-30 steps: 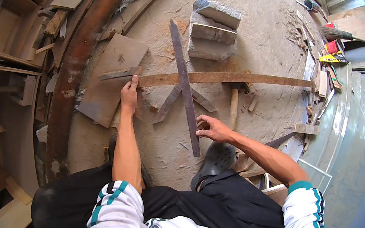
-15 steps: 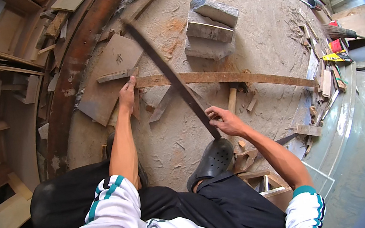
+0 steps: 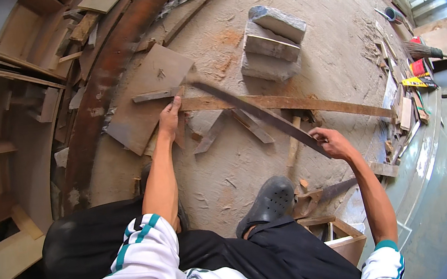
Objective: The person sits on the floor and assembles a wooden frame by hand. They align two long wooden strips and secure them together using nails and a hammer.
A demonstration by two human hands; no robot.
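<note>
I see the long dark blade [image 3: 254,113] slanting across the wooden strip [image 3: 287,104], its tip near the board [image 3: 147,96]. My right hand [image 3: 333,143] has its grip closed around the blade's lower end, arm stretched forward. My left hand [image 3: 168,119] presses flat on the strip's end. All lies on a dusty concrete floor [image 3: 327,20] beside stacked stone blocks [image 3: 270,43]. Half a second ago the blade stood steeper; now it has swung lower.
</note>
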